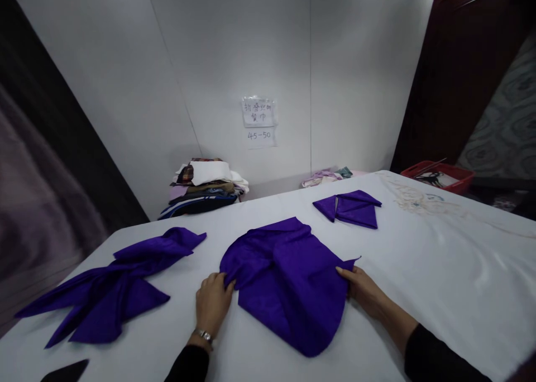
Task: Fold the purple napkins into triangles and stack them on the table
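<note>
1. purple napkin (288, 281), one, held: lower centre of the frame, loosely folded, its surface creased, on the white tablecloth (460, 292).
2. left hand (215, 301), bare, lower centre-left: thumb and fingers grasp the left edge of item 1; silver-toned wristwatch (205, 335) at the wrist, black sleeve below.
3. right hand (363, 287), bare, lower centre-right: thumb and fingers pinch the right corner of item 1, a pointed tip projecting beyond the grip.
4. rumpled purple cloth (125, 281), lower left, lying in spread points, apart from item 1.
5. folded purple cloth (358, 210), right of centre, flat and angular, apart from item 1.
6. clothes stack (205, 189), mixed colours, centre-left, at the table's far edge.
7. red basket (464, 178), right edge area, dark items inside.
8. handwritten paper sign (259, 114), upper centre, on the pale wall, marked "45-50".
</note>
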Demonstrator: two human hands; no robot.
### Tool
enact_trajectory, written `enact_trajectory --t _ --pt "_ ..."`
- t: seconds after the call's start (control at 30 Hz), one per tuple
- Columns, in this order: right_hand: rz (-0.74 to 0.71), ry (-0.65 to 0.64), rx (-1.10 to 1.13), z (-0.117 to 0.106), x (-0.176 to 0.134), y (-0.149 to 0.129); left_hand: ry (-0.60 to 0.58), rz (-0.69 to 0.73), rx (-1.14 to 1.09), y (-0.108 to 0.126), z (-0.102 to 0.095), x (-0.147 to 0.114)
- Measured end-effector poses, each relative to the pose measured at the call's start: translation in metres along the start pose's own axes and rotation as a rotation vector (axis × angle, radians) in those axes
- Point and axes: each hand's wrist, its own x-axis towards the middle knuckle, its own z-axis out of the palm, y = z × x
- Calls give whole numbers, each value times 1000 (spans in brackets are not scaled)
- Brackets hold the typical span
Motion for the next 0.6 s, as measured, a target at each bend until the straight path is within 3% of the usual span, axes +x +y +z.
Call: enact_trajectory --t 0.1,0.17,0.27,0.37,0.5,0.6 --pt "32 -17 49 -4 -3 -2 11 75 54 1 -7 4" --pt "19 -10 61 -9 -9 -5 76 41 90 -10 -16 3" --pt "19 -28 47 -19 -22 -9 159 -59 119 -43 -31 -5" --pt "81 -67 -39 -29 -36 -11 151 -147 84 -82 -41 -21" --pt "146 -93 -203 -42 -47 -12 165 -217 -82 -118 -37 -43" --pt "162 -94 -361 -61 -43 -17 190 -249 -288 -123 -28 -51"
